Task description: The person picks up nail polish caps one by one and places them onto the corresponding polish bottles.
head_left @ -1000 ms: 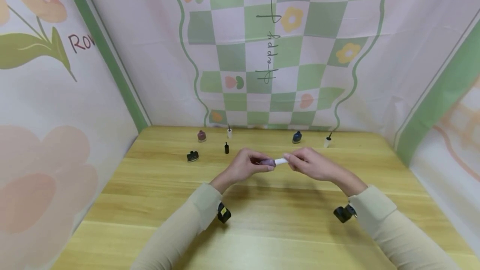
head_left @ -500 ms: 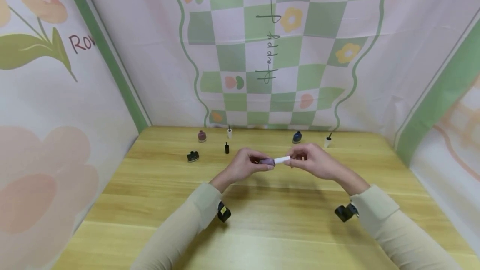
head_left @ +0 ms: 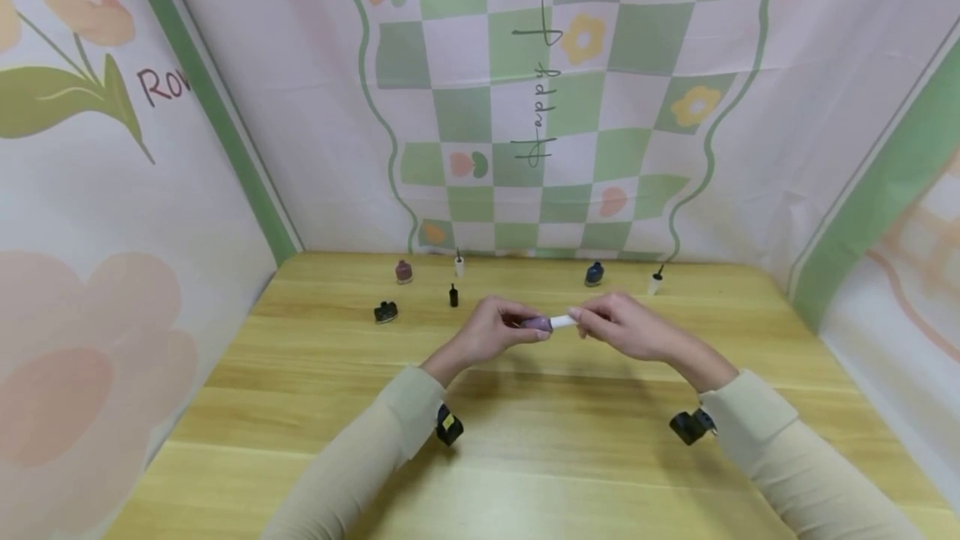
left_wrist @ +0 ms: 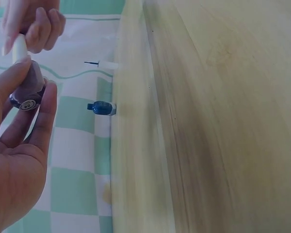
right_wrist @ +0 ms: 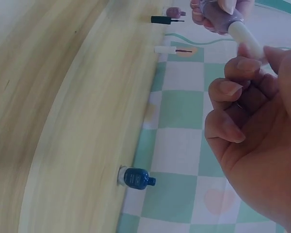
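My left hand [head_left: 491,330] grips a purple nail polish bottle [left_wrist: 31,83] between thumb and fingers, its round base label facing the left wrist camera. The bottle lies on its side above the table, with its white cap [head_left: 562,321] seated at the neck and pointing right. My right hand [head_left: 622,327] pinches the far end of that cap between thumb and index finger, the other fingers curled in the right wrist view. Beyond the right hand stand an uncapped blue polish bottle [head_left: 594,274] and a white brush cap [head_left: 656,282], brush upward.
Toward the back left of the wooden table [head_left: 495,457] stand a mauve polish bottle [head_left: 403,272], a black polish bottle [head_left: 386,312], a white brush cap [head_left: 460,266] and a black brush cap [head_left: 453,297]. A checkered cloth [head_left: 517,115] hangs behind the table's rear edge.
The right fingers slid back to the cap's outer end with the thumb lower, then came forward over it again. The left hand with the bottle has barely moved.
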Demonstrator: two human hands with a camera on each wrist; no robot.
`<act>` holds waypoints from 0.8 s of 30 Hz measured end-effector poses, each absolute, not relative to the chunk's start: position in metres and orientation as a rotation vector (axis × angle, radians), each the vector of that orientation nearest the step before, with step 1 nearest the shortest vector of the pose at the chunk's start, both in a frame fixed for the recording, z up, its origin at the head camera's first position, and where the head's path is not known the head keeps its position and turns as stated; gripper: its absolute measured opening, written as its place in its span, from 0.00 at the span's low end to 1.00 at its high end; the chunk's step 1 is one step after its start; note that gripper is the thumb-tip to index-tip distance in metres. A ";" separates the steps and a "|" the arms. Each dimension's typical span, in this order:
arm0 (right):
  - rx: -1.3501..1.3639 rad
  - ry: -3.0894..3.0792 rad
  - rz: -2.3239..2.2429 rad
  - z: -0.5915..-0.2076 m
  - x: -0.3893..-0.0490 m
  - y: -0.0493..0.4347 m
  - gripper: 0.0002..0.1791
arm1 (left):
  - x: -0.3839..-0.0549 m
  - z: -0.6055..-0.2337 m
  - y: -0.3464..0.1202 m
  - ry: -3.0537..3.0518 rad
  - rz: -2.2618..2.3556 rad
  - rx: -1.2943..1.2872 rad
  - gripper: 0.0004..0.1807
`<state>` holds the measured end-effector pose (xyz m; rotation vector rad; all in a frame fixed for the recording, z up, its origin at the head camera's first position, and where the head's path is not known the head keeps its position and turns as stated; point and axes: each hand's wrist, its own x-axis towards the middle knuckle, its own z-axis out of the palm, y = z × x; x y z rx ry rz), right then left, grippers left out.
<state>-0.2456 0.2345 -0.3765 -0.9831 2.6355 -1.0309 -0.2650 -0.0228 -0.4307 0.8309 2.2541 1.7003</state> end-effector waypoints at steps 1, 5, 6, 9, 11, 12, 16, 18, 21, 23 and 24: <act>-0.974 2.654 -1.038 -0.377 -0.246 0.235 0.19 | -0.265 -0.431 -0.023 2.259 1.700 0.826 0.12; -0.946 2.723 -1.062 -0.377 -0.245 0.236 0.07 | -0.266 -0.430 -0.023 2.271 1.697 0.798 0.13; -0.945 2.737 -1.063 -0.376 -0.245 0.236 0.05 | -0.266 -0.430 -0.023 2.273 1.696 0.791 0.14; -0.952 2.750 -1.068 -0.375 -0.244 0.235 0.04 | -0.266 -0.430 -0.024 2.271 1.696 0.777 0.14; -0.962 2.757 -1.058 -0.374 -0.244 0.235 0.05 | -0.266 -0.430 -0.024 2.275 1.693 0.779 0.14; -0.970 2.758 -1.049 -0.374 -0.244 0.235 0.05 | -0.266 -0.430 -0.024 2.279 1.691 0.786 0.14; -0.999 2.750 -1.002 -0.375 -0.244 0.233 0.10 | -0.266 -0.431 -0.024 2.294 1.683 0.828 0.13; -1.002 2.730 -0.993 -0.376 -0.244 0.231 0.14 | -0.266 -0.431 -0.024 2.300 1.680 0.848 0.13; -1.007 2.703 -1.009 -0.377 -0.244 0.229 0.20 | -0.266 -0.432 -0.023 2.300 1.678 0.861 0.13; -1.008 2.700 -1.024 -0.379 -0.244 0.227 0.23 | -0.266 -0.432 -0.023 2.299 1.681 0.862 0.13; -1.008 2.702 -1.032 -0.380 -0.245 0.227 0.24 | -0.266 -0.432 -0.023 2.298 1.684 0.860 0.13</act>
